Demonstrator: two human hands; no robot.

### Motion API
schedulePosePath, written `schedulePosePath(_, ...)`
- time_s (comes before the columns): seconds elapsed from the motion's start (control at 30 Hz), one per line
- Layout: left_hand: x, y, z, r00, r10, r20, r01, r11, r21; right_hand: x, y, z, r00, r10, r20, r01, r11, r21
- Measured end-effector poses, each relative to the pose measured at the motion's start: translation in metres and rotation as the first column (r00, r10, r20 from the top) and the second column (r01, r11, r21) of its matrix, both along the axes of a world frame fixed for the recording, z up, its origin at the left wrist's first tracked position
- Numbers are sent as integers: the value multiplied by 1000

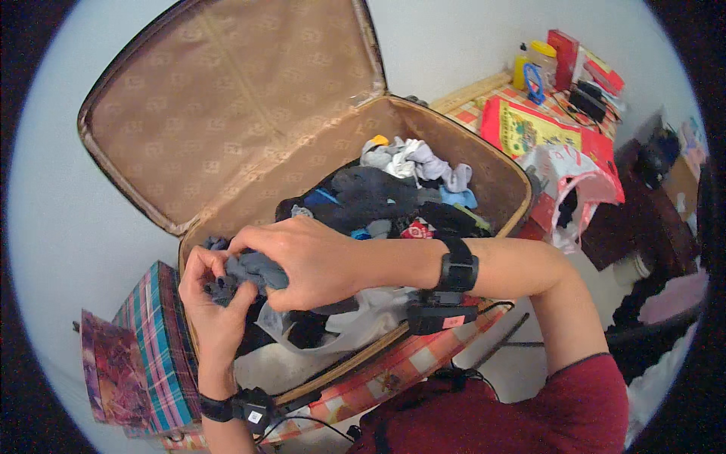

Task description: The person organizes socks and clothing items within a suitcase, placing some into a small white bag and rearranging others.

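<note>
Above the near left part of an open suitcase (265, 163), both my hands grip a bunched dark grey sock (259, 271). My left hand (208, 295) pinches its left end between thumb and fingers. From the other side my right hand (310, 253) is closed round the rest of it, its fingertips partly hidden. Dark clothes (370, 193) lie heaped in the suitcase behind my hands, with white and grey socks (416, 163) at the back. Under my right wrist a clear plastic bag (363, 321) lies by the suitcase's near edge.
The suitcase lid leans upright against the wall. A plaid bag (162, 340) stands at the left. On the checked table cover at the back right are a red and yellow packet (522, 129), a white plastic bag (571, 185) and a yellow-lidded jar (542, 57).
</note>
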State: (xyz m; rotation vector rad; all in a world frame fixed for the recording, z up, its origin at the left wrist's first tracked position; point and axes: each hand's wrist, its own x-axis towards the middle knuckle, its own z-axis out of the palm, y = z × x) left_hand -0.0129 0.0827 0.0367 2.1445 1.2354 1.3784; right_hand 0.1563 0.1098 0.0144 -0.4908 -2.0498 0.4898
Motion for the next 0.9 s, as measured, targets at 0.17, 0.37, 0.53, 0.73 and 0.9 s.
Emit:
schedulePosePath(0.17, -13, 0, -4, 988, 151, -12, -140, 938, 317, -5, -22, 12, 956, 284, -76, -292, 889, -353)
schedulePosePath(0.37, -4, 4, -9, 997, 78, 8, -75, 910, 409, 1, 1, 4, 915, 226, -334, -398, 640, -658)
schedulePosePath(0.53, -9, 2, -4, 985, 139, -106, -75, 884, 462, 5, 1, 10, 947, 149, -283, -301, 718, -627)
schedulePosePath(0.73, -10, 12, -7, 998, 34, -50, -14, 937, 350, 19, 8, 22, 980, -160, -116, 108, 926, -363)
schedulePosePath(0.9, -7, 8, -1, 983, -107, 150, 105, 994, 17, 26, 15, 33, 936, -328, -127, 272, 904, -330)
